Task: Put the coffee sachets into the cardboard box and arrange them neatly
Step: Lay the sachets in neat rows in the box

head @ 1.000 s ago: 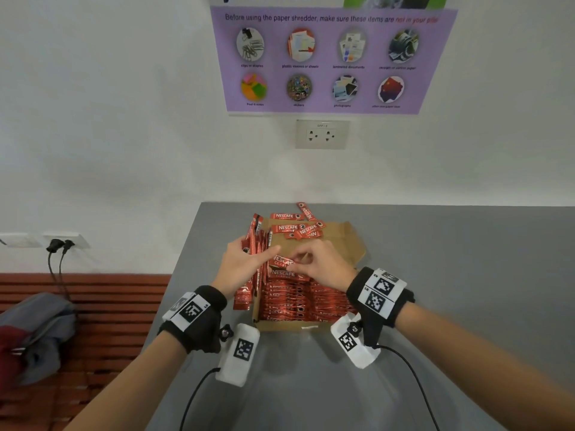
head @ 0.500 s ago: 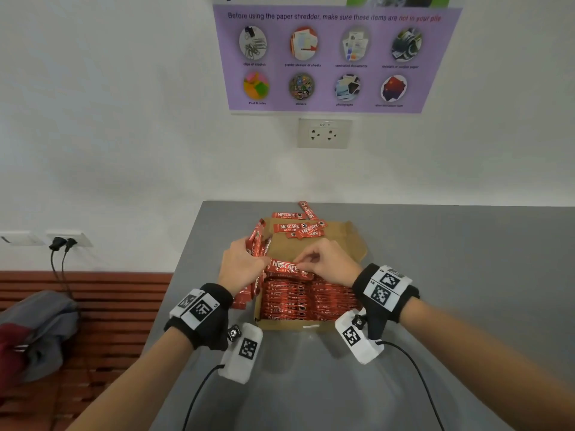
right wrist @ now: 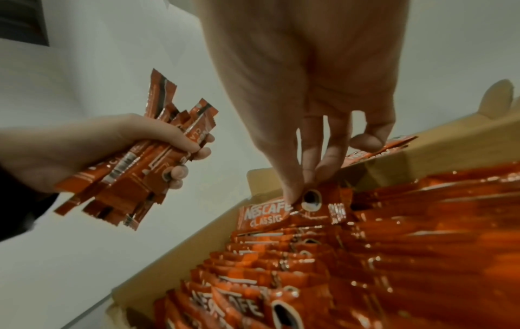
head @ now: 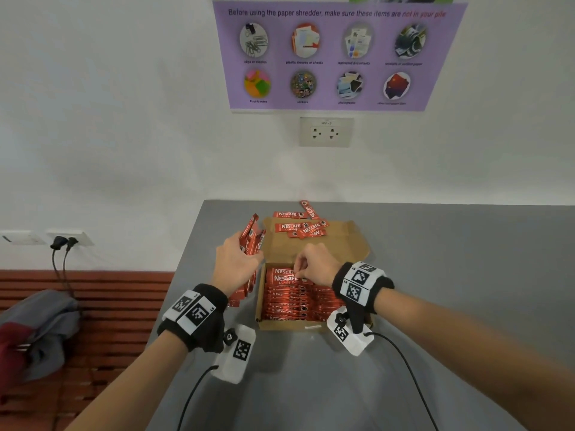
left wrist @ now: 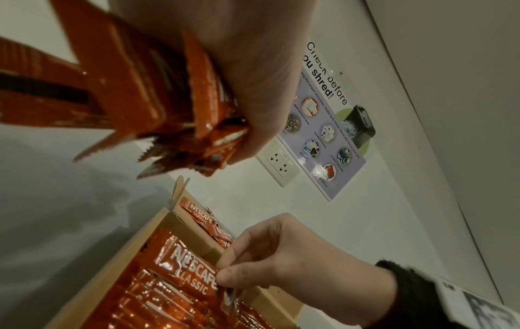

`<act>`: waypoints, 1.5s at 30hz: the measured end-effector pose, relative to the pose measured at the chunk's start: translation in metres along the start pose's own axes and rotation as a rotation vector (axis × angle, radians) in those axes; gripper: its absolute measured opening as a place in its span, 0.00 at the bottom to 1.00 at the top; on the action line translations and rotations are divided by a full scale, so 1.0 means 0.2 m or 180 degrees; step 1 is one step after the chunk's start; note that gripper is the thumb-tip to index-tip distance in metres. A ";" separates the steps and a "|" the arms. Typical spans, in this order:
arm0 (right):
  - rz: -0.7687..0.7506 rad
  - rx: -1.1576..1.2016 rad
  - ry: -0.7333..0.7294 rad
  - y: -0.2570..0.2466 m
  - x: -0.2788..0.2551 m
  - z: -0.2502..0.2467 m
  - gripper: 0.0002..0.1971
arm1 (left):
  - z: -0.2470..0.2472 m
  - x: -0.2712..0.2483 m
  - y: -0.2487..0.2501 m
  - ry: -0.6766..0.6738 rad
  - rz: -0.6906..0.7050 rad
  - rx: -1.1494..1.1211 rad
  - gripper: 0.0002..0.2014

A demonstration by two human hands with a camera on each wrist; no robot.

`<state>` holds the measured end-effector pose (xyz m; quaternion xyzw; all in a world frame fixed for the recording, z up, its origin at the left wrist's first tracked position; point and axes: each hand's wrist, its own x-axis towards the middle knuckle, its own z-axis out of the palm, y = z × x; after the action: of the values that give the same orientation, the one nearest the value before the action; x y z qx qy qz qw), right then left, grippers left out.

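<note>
A: What are the fingers [right wrist: 292, 191] of the right hand [head: 314, 262] doing?

B: They pinch one sachet [head: 287, 279] at the far end of the row, its long axis running left to right, label up. The wrist is bent down over the cardboard box [head: 289, 325].

A: And the left hand [head: 235, 264]?

B: It is curled round a bundle of sachets [head: 252, 236], held just left of the box above the worktop [head: 466, 275]; their long axes point away toward the wall, fanned out.

A: How is the box filled?

B: The packed sachets [head: 298, 303] lie crosswise, overlapping from the near wall to the far end. The lid flap [head: 342, 241] lies open beyond, with loose sachets [head: 300, 227] scattered on it. Bare worktop lies to the right.
</note>
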<state>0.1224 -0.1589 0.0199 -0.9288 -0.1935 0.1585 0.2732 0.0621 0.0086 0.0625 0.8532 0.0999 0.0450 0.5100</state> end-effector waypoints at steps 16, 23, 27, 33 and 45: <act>-0.0125 -0.0741 -0.0017 0.01 -0.01 0.02 0.10 | 0.02 0.00 -0.01 -0.0179 0.0028 -0.0105 0.07; -0.0182 -0.0753 0.0036 -0.01 -0.02 0.01 0.14 | 0.03 -0.02 0.00 -0.0239 0.0095 -0.0173 0.08; -0.0281 0.0342 0.0437 -0.07 -0.10 -0.07 0.13 | 0.04 -0.02 0.00 -0.0071 0.0142 -0.0454 0.04; -0.0281 0.1620 0.0356 -0.17 -0.24 0.03 0.16 | 0.12 0.00 -0.02 -0.0035 -0.0143 -0.0749 0.10; 0.0056 0.1821 0.0525 -0.08 -0.18 0.01 0.05 | 0.09 0.01 -0.08 -0.0062 -0.0336 -0.0863 0.04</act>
<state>0.0851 -0.1615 0.0336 -0.8255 -0.1102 0.1330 0.5373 0.0652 0.0001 0.0406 0.7704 0.1327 0.0229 0.6231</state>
